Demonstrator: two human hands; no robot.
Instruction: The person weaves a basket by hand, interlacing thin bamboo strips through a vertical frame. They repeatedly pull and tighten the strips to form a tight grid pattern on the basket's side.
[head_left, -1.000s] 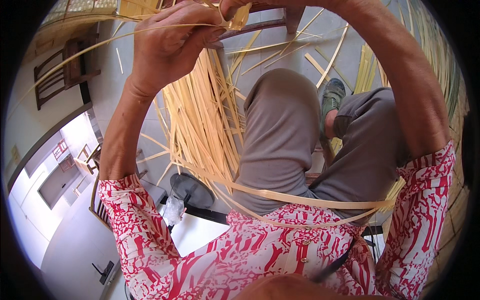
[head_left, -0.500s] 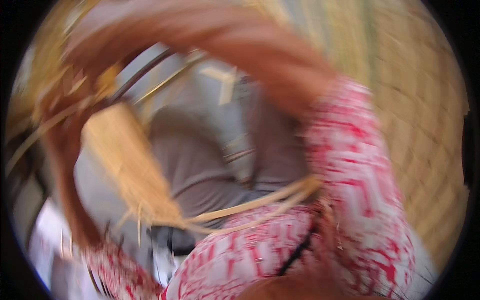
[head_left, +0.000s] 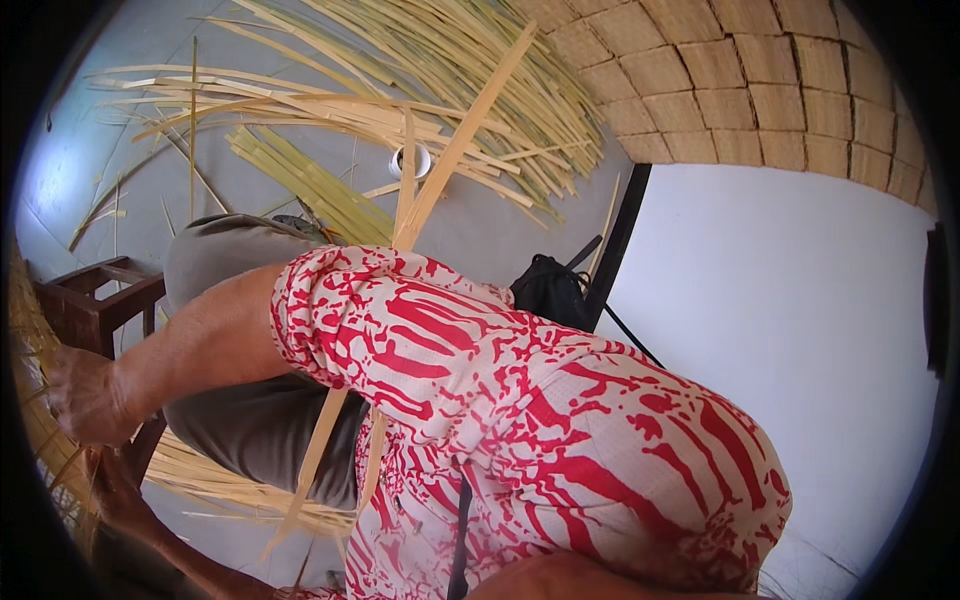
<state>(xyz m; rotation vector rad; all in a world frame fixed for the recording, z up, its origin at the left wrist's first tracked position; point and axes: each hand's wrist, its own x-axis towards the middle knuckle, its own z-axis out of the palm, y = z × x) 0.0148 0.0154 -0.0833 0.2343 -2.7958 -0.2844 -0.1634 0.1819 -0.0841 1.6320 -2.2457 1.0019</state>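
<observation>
My right arm reaches across my body to the far left, where my right hand (head_left: 88, 398) is closed against a straw-coloured, woven-looking piece (head_left: 32, 385) at the picture's rim. What its fingers grip is hidden. Just below it, my left hand (head_left: 118, 492) is raised with its fingers bent near the same piece; whether they hold anything cannot be made out. Long pale flat strips (head_left: 450, 150), like split bamboo or cane, pass behind my right sleeve and come out below it over my lap. Their held end does not show.
Many loose strips (head_left: 500, 110) lie on the grey floor, with a greenish bundle (head_left: 300, 180) and a small white cup (head_left: 410, 162) nearby. A dark wooden stool (head_left: 110, 285) stands at the left. A black bag (head_left: 550, 292) rests by the white wall (head_left: 760, 300), below stacked tan blocks (head_left: 700, 90).
The view has swung and is sharper. My right arm now stretches lower across to the left, and both hands are by the left rim. The wide tan slab seen earlier is out of sight.
</observation>
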